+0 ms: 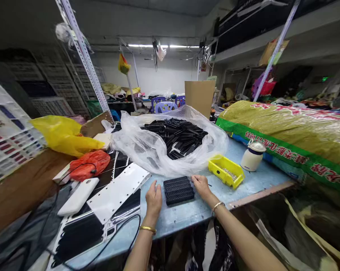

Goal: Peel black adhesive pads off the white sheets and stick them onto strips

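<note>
A black block of ribbed, perforated plastic pieces [179,191] lies flat on the blue tabletop between my hands. Just left of it is my left hand [154,197], fingers stretched and thumb apart, holding nothing. At the block's upper right corner is my right hand [201,186], its fingers bent and thumb close against them; anything between them is too small to make out. A thin dark piece sticks out beside that hand. Behind the block, a clear plastic bag [147,150] lies open around a heap of black plastic pieces [181,133].
To the right stand a yellow bin [225,171] of small metal parts and a white lidded mug [253,155]. A large woven sack [288,131] fills the right side. On the left lie white perforated sheets [119,192], a white phone-shaped object [78,196], cables, and red and yellow bags.
</note>
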A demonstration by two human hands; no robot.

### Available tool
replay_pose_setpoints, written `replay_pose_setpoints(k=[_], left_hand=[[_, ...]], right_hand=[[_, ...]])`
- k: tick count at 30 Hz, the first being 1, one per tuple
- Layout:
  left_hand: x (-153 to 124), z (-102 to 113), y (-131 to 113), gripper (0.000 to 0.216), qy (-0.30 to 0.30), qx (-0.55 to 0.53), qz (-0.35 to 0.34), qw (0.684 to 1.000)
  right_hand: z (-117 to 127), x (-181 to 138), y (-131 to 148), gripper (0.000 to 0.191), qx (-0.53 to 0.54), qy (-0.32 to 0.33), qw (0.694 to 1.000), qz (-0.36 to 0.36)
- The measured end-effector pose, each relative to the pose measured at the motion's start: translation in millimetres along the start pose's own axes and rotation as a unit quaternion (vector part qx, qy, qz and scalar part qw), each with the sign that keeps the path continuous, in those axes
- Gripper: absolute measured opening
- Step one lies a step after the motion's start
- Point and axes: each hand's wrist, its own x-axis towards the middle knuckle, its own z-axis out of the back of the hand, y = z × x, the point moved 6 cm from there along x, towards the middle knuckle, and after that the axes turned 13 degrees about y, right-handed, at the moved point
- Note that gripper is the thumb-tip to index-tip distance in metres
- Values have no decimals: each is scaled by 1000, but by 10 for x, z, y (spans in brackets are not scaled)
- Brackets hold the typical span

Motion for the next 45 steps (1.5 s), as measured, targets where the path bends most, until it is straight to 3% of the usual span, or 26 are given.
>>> replay_pose_setpoints(k=[4, 8, 16, 19, 22, 25, 28, 32, 34, 36, 40, 45], left_hand=[[143, -218, 39, 40, 15, -7, -2, 1000], [108, -319, 37, 41, 46, -15, -26, 999], [-165, -125, 12, 43, 27, 21, -14, 999], [-183, -102, 19, 45, 28, 18, -3, 999], [-162, -124, 33, 48, 27, 11, 0, 1000], [-147, -131, 45, 51, 20, 18, 2, 1000], [-173, -98, 1, 53, 33, 61, -19, 997], [-273, -90, -258, 64, 102, 207, -156, 961], [-303, -140, -401, 73, 133, 280, -219, 925], [-268, -219, -510, 68, 153, 329, -245, 899], [-74, -433, -572, 34, 223, 393, -205, 868], [52, -510, -458, 33, 294, 393, -131, 861]], right_hand=[[-203, 83, -27, 46, 6, -8, 1000, -7], [-330, 44, -24, 41, 20, -2, 1000, -6], [-399, -233, 149, 40, 82, 32, 996, -2], [-343, -252, 90, 44, 164, 20, 985, -48], [-300, -225, -59, 56, 275, -21, 952, -130], [-285, -206, -84, 62, 314, -50, 934, -165], [-203, -270, 25, 59, 266, -42, 951, -150], [32, -555, 196, 45, 81, 33, 993, -82], [82, -714, 239, 58, -5, 93, 994, -49], [65, -812, 274, 71, -73, 140, 987, -22], [-66, -770, 337, 69, -159, 176, 971, -20], [-124, -661, 414, 51, -169, 200, 965, -31]])
